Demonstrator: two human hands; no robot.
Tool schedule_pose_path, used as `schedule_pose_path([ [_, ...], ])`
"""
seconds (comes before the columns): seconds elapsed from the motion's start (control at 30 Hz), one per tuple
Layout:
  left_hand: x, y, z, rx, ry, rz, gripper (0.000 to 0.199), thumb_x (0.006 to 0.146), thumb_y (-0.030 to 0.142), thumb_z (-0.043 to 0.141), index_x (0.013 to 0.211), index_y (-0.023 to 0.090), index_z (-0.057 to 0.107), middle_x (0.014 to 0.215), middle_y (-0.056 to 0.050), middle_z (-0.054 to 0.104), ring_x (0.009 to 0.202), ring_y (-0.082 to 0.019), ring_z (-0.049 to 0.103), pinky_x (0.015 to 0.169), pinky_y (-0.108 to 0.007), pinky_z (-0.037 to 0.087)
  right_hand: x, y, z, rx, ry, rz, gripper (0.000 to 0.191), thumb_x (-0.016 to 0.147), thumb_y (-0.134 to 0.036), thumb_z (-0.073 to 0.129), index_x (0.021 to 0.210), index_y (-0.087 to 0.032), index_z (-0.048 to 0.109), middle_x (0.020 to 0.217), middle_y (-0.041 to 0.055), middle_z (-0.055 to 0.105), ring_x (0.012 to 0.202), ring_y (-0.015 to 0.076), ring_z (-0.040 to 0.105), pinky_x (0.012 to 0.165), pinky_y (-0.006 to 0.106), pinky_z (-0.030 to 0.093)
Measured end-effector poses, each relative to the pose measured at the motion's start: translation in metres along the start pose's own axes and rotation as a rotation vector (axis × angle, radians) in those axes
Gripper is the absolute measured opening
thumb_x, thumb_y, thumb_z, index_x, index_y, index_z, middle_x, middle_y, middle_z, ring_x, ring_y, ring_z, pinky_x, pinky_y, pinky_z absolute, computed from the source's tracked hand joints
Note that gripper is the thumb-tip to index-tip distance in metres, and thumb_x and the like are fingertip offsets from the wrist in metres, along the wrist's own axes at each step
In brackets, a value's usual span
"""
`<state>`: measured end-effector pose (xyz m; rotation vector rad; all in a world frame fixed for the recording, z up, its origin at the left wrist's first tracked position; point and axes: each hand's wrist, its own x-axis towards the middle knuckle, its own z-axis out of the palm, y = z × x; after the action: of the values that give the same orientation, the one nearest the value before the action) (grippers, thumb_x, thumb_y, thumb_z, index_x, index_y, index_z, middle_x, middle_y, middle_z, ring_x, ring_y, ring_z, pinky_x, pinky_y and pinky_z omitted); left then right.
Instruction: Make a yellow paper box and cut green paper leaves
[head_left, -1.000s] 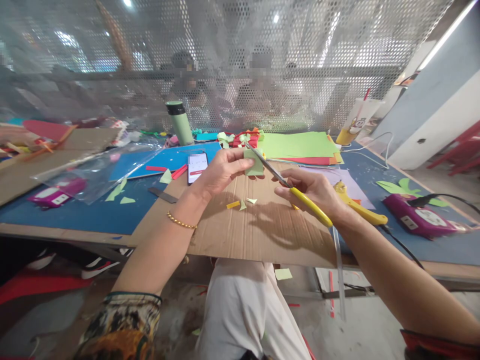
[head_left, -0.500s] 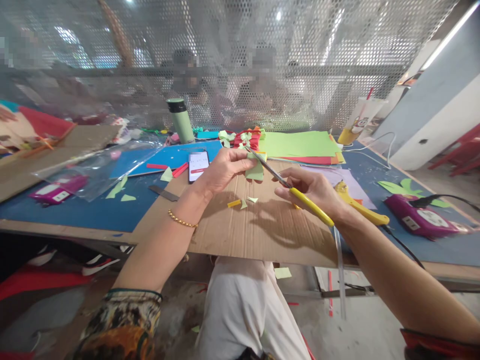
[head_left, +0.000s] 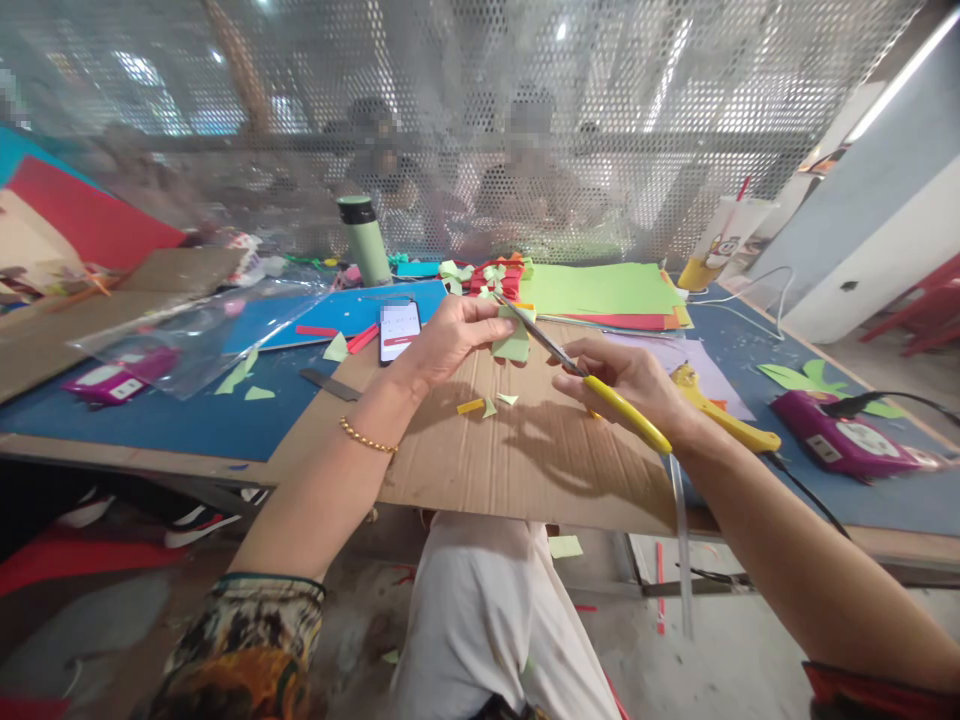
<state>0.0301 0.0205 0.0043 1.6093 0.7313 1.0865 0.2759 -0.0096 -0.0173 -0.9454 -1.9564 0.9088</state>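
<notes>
My left hand (head_left: 465,335) pinches a small piece of pale green paper (head_left: 513,345) above the cardboard sheet (head_left: 450,470). In my right hand (head_left: 626,380) is a pair of scissors (head_left: 626,410) with yellow handles, its blades reaching up and left to the paper's upper edge. Whether the blades are cutting into it I cannot tell. On the cardboard below lie small green paper scraps (head_left: 508,399) and a short yellow strip (head_left: 471,406). Behind my left hand, pale green cut shapes (head_left: 491,275) rest on red pieces.
A yellow glue gun (head_left: 724,420) and a purple power socket (head_left: 847,430) are at the right. Green paper sheets (head_left: 600,288) lie at the back. A phone (head_left: 399,330), a blue board (head_left: 322,315), a green bottle (head_left: 364,240) and a drink cup (head_left: 720,245) stand or lie around.
My hands, the scissors and the green paper hold nearly the same position. At the far left, the red and blue sheet has risen and come further into view.
</notes>
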Motion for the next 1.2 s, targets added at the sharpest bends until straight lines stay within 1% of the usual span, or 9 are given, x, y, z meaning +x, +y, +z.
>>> schedule_pose_path([
  [0.23, 0.001, -0.002, 0.000, -0.003, 0.010, -0.008, 0.016, 0.084, 0.029, 0.078, 0.075, 0.016, 0.080, 0.072, -0.007, 0.080, 0.066, -0.017, 0.071, 0.066, -0.030, 0.056, 0.000, 0.000, 0.001, -0.030, 0.016, -0.009, 0.052, 0.086, -0.070, 0.085, 0.091, -0.020, 0.073, 0.066, -0.0070, 0.041, 0.054, 0.0086, 0.035, 0.050, 0.027, 0.028],
  [0.47, 0.003, -0.005, -0.003, -0.038, -0.013, -0.018, 0.018, 0.083, 0.032, 0.081, 0.077, 0.015, 0.079, 0.074, -0.008, 0.079, 0.068, -0.019, 0.074, 0.065, -0.032, 0.057, -0.001, 0.000, 0.002, -0.062, 0.024, -0.017, 0.053, 0.085, -0.073, 0.084, 0.093, -0.021, 0.074, 0.063, -0.0075, 0.040, 0.054, 0.0091, 0.032, 0.051, 0.028, 0.026],
  [0.67, 0.004, -0.007, -0.005, -0.031, -0.017, -0.015, 0.020, 0.080, 0.034, 0.083, 0.073, 0.016, 0.078, 0.074, -0.009, 0.080, 0.065, -0.017, 0.072, 0.064, -0.031, 0.056, -0.003, 0.002, 0.003, -0.106, 0.064, -0.025, 0.057, 0.083, -0.076, 0.085, 0.091, -0.020, 0.073, 0.061, -0.0070, 0.041, 0.056, 0.0098, 0.033, 0.051, 0.028, 0.024],
  [0.77, 0.003, -0.005, -0.006, -0.003, -0.021, -0.009, 0.027, 0.079, 0.040, 0.086, 0.069, 0.017, 0.076, 0.069, -0.007, 0.076, 0.066, -0.018, 0.072, 0.064, -0.031, 0.055, -0.004, 0.005, 0.005, -0.080, 0.054, 0.030, 0.059, 0.083, -0.077, 0.084, 0.091, -0.021, 0.071, 0.058, -0.0074, 0.041, 0.053, 0.0098, 0.035, 0.050, 0.027, 0.025],
  [0.9, 0.003, -0.004, -0.007, 0.062, -0.019, 0.019, 0.034, 0.084, 0.042, 0.086, 0.066, 0.016, 0.073, 0.070, -0.009, 0.076, 0.066, -0.016, 0.072, 0.067, -0.030, 0.056, 0.001, 0.012, 0.008, -0.027, 0.073, 0.180, 0.065, 0.082, -0.085, 0.077, 0.098, -0.022, 0.068, 0.057, -0.0067, 0.048, 0.045, 0.0114, 0.041, 0.047, 0.028, 0.028],
  [0.97, 0.003, -0.006, -0.007, 0.084, -0.009, 0.036, 0.034, 0.087, 0.043, 0.085, 0.071, 0.015, 0.075, 0.075, -0.010, 0.078, 0.069, -0.017, 0.073, 0.067, -0.030, 0.056, 0.008, 0.015, 0.007, -0.107, 0.149, 0.219, 0.062, 0.085, -0.082, 0.075, 0.099, -0.021, 0.069, 0.061, -0.0038, 0.055, 0.048, 0.0137, 0.048, 0.051, 0.029, 0.033],
  [1.07, 0.006, -0.011, -0.007, 0.081, 0.017, 0.076, 0.037, 0.087, 0.050, 0.087, 0.079, 0.015, 0.078, 0.081, -0.010, 0.080, 0.072, -0.016, 0.075, 0.065, -0.027, 0.055, 0.019, 0.017, 0.004, -0.430, 0.261, 0.262, 0.044, 0.091, -0.060, 0.077, 0.105, -0.019, 0.074, 0.075, 0.0037, 0.070, 0.067, 0.0210, 0.064, 0.063, 0.031, 0.042],
  [1.13, 0.008, -0.014, -0.007, 0.061, 0.021, 0.097, 0.042, 0.086, 0.055, 0.089, 0.083, 0.015, 0.077, 0.084, -0.009, 0.081, 0.074, -0.016, 0.076, 0.065, -0.025, 0.055, 0.023, 0.015, 0.003, -0.668, 0.244, 0.325, 0.036, 0.095, -0.045, 0.074, 0.118, -0.017, 0.076, 0.093, 0.0110, 0.080, 0.086, 0.0285, 0.074, 0.072, 0.033, 0.046],
  [1.2, 0.009, -0.015, -0.008, 0.028, 0.007, 0.099, 0.044, 0.086, 0.057, 0.090, 0.086, 0.015, 0.077, 0.086, -0.009, 0.081, 0.076, -0.016, 0.077, 0.065, -0.025, 0.055, 0.025, 0.012, 0.004, -0.860, 0.175, 0.398, 0.041, 0.099, -0.037, 0.067, 0.131, -0.014, 0.074, 0.113, 0.0189, 0.083, 0.103, 0.0354, 0.078, 0.077, 0.036, 0.048],
])
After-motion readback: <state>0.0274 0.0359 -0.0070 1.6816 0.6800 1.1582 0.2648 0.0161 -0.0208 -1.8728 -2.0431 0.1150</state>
